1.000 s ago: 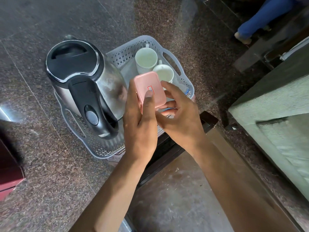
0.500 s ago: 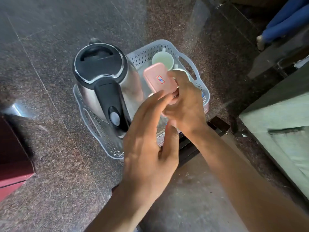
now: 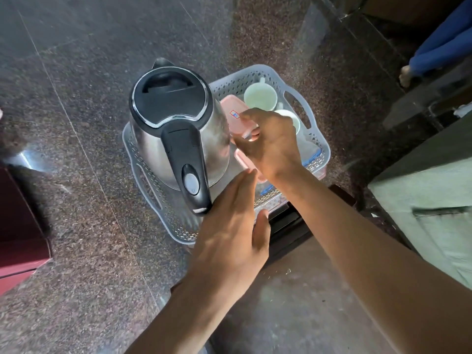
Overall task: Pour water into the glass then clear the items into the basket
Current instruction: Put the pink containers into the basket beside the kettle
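A pale perforated basket [image 3: 318, 139] stands on the dark granite floor. Inside it a steel kettle [image 3: 176, 129] with a black lid and handle fills the left half. Two white cups [image 3: 260, 97] sit at the far right corner. My right hand [image 3: 270, 141] holds a pink lidded box [image 3: 233, 116] low inside the basket, between the kettle and the cups. A second pink piece [image 3: 242, 159] lies under that hand. My left hand [image 3: 235, 236] hovers over the basket's near edge with fingers straight, holding nothing.
A dark red box [image 3: 18, 241] stands at the left edge. A black bar [image 3: 291, 223] and a brown surface lie just behind the basket's near side. A grey-green cushion [image 3: 429, 213] is on the right. A person's blue-clad leg [image 3: 439, 47] shows at top right.
Both hands held the pink box above the basket; my left hand let go and drew back. My right hand has lowered the box into the basket beside the kettle.
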The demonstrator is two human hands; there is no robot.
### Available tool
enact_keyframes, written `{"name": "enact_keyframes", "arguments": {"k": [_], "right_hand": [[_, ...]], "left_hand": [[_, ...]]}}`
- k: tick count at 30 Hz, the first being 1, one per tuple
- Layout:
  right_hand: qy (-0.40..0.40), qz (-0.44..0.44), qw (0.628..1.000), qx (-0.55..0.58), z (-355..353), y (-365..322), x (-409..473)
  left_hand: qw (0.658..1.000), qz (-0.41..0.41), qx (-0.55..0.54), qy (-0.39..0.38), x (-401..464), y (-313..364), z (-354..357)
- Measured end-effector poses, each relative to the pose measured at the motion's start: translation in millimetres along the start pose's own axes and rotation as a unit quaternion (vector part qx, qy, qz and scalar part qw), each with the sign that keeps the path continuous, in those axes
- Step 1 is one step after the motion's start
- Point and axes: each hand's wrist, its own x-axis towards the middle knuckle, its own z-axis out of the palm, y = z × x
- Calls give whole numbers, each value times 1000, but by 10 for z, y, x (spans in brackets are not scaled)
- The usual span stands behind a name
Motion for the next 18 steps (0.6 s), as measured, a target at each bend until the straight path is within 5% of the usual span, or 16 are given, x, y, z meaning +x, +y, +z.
{"name": "enact_keyframes", "arguments": {"k": [18], "right_hand": [[-25,-9,994,-106,49,-61,133]], "left_hand": [[994,-11,106,-16,-116,-251,229]]}}
